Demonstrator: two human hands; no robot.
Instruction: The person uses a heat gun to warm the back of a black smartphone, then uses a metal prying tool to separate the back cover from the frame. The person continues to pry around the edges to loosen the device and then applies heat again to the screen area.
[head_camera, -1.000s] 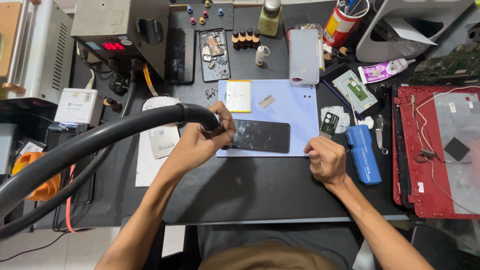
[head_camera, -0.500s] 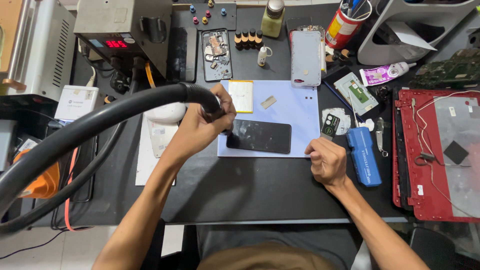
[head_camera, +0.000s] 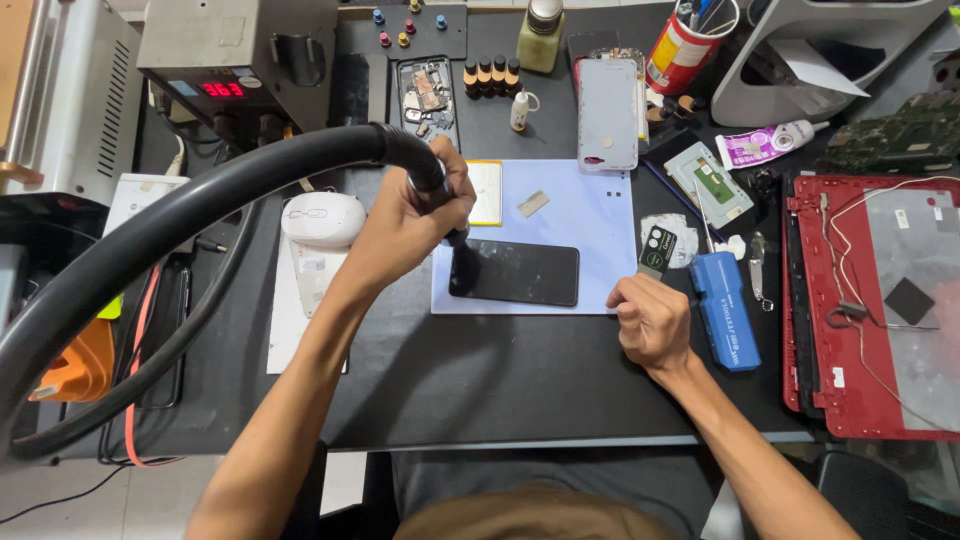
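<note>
Here, on the one dark tabletop (head_camera: 520, 380), one red laptop shell (head_camera: 880, 300) lies open at my right, and one thick black hose (head_camera: 180, 220) arcs in from my left to the handpiece that my left hand (head_camera: 405, 225) holds in a closed grip, its nozzle tip down at the left end of the one black phone (head_camera: 515, 272). That phone lies flat on one pale blue mat (head_camera: 590, 215), with my right hand (head_camera: 652, 322) curled into a fist just beside its right end, whether it holds anything I cannot tell; behind stand four small brown bottles (head_camera: 487, 77) in a row.
</note>
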